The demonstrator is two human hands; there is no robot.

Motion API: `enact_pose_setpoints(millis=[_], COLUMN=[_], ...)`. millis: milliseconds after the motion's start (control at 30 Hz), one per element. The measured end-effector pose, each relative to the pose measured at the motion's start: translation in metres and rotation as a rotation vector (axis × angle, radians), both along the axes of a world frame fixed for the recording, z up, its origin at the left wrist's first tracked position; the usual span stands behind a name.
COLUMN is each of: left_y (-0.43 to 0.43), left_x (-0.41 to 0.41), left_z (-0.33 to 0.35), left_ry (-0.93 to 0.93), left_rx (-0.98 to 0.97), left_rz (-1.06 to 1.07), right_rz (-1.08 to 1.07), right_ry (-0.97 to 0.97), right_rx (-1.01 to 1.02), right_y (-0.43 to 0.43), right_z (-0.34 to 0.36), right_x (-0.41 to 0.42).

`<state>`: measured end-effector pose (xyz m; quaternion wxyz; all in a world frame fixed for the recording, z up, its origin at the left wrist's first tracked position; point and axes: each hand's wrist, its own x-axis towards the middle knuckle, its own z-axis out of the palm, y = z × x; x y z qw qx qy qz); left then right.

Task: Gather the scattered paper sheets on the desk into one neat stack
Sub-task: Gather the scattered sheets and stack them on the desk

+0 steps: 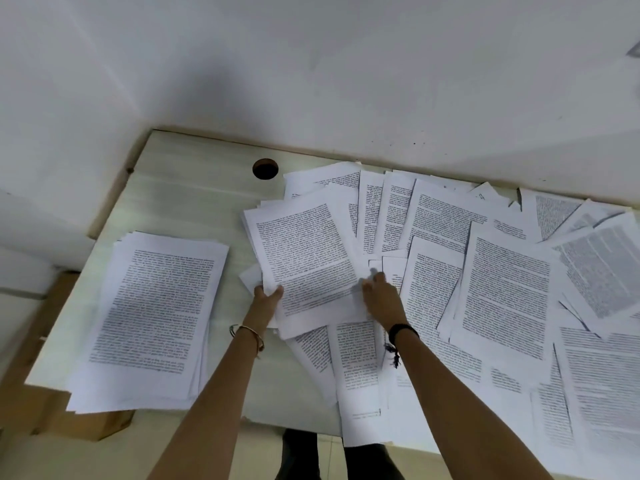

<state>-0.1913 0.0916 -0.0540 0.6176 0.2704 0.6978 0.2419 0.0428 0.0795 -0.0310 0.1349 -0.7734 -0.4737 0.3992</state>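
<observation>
A loose stack of printed sheets [152, 306] lies at the desk's left, its near edge hanging over the front. In the middle, a thinner bundle of sheets [304, 258] is gripped at its lower left corner by my left hand [265, 299], thumb on top. My right hand [382, 301] presses on the bundle's lower right edge, fingers curled over it. Many scattered printed sheets [505, 292] overlap across the right half of the desk, some under the bundle.
The pale wooden desk [187, 202] meets a white wall at the back and left. A round cable hole [265, 168] sits behind the bundle. Some sheets [360, 410] overhang the front edge. A brown box [83, 424] stands below the left stack.
</observation>
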Motion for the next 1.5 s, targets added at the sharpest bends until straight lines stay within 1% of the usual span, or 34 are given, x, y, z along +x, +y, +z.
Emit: enact_pose_setpoints(millis=[33, 67, 133, 167, 200, 267, 300, 333, 400, 433, 500, 533, 600, 633, 667, 700, 733, 800, 867, 900, 967, 1000, 1100, 1200, 1233, 1300, 1333, 1400, 1433, 1500], left_y=[-0.003, -0.006, -0.01, -0.012, -0.014, -0.017, -0.018, -0.02, -0.024, -0.025, -0.028, -0.029, -0.032, -0.031, -0.028, -0.024, -0.018, 0.0, 0.016, 0.021, 0.031, 0.034, 0.037, 0.042, 0.043, 0.045, 0.047, 0.05, 0.052, 0.055], left_x=[0.003, 0.006, 0.008, 0.01, 0.011, 0.015, 0.015, 0.014, 0.009, 0.005, -0.007, -0.012, -0.021, -0.024, -0.027, -0.03, -0.033, -0.032, -0.024, -0.02, -0.008, -0.004, 0.007, 0.012, 0.013, 0.014, 0.013, 0.013, 0.013, 0.013], left_z=[0.003, 0.003, 0.004, 0.005, 0.008, 0.011, 0.011, 0.01, 0.008, 0.007, 0.004, 0.003, 0.006, 0.01, 0.012, 0.01, 0.005, 0.001, 0.014, 0.018, 0.022, 0.023, 0.023, 0.019, 0.02, 0.022, 0.022, 0.021, 0.019, 0.019], left_ry=[0.004, 0.021, 0.086, 0.095, 0.116, 0.17, 0.197, 0.218, 0.225, 0.188, 0.05, -0.041, -0.182, -0.211, -0.225, -0.221, -0.207, -0.103, 0.085, 0.198, 0.314, 0.339, 0.387, 0.472, 0.502, 0.534, 0.549, 0.595, 0.602, 0.563], left_rx=[0.021, 0.04, 0.054, 0.049, 0.057, 0.065, 0.07, 0.068, 0.044, 0.033, 0.019, -0.013, -0.158, -0.223, -0.24, -0.217, -0.172, -0.107, -0.048, -0.021, 0.005, 0.015, 0.054, 0.058, 0.053, 0.049, 0.052, 0.087, 0.114, 0.19], left_rz=[0.013, 0.018, 0.022, 0.031, 0.038, 0.03, 0.01, -0.029, -0.147, -0.2, -0.295, -0.354, -0.478, -0.508, -0.5, -0.459, -0.389, -0.245, -0.164, -0.154, -0.163, -0.164, -0.16, -0.161, -0.177, -0.205, -0.224, -0.246, -0.236, -0.148], right_rz=[0.119, 0.174, 0.215, 0.249, 0.28, 0.217, 0.179, 0.167, 0.158, 0.121, -0.004, -0.068, -0.199, -0.215, -0.188, -0.125, -0.049, 0.092, 0.153, 0.118, -0.004, -0.03, 0.066, -0.057, -0.017, 0.134, 0.137, 0.019, 0.002, 0.049], right_ry=[-0.113, -0.204, -0.307, -0.295, -0.226, 0.042, 0.095, 0.078, -0.072, -0.102, -0.017, 0.045, 0.152, 0.18, 0.173, 0.153, 0.146, 0.148, 0.157, 0.16, 0.169, 0.176, 0.21, 0.214, 0.179, 0.154, 0.157, 0.189, 0.206, 0.243], right_rx=[-0.037, -0.069, -0.145, -0.189, -0.245, -0.413, -0.454, -0.437, -0.246, -0.147, -0.043, -0.038, -0.048, -0.049, -0.06, -0.086, -0.117, -0.155, -0.123, -0.081, 0.027, 0.055, 0.101, 0.205, 0.197, 0.146, 0.155, 0.192, 0.198, 0.153], right_y=[-0.001, -0.001, 0.001, 0.001, 0.001, -0.002, -0.006, -0.007, -0.008, -0.007, -0.001, 0.004, 0.014, 0.017, 0.019, 0.019, 0.02, 0.02, 0.02, 0.021, 0.027, 0.032, 0.042, 0.058, 0.063, 0.069, 0.071, 0.071, 0.072, 0.073], right_z=[0.002, 0.004, 0.008, 0.011, 0.014, 0.019, 0.018, 0.014, 0.007, 0.006, 0.008, 0.008, 0.012, 0.011, 0.008, 0.006, 0.001, -0.002, -0.001, 0.002, 0.0, -0.002, 0.002, 0.001, -0.002, -0.007, -0.013, -0.013, -0.012, -0.012], right_x=[-0.004, -0.005, -0.003, -0.002, -0.002, -0.003, -0.004, -0.005, -0.006, -0.006, -0.008, -0.009, -0.01, -0.009, -0.008, -0.008, -0.006, -0.003, -0.002, -0.003, -0.005, -0.007, -0.019, -0.026, -0.026, -0.027, -0.027, -0.027, -0.027, -0.025])
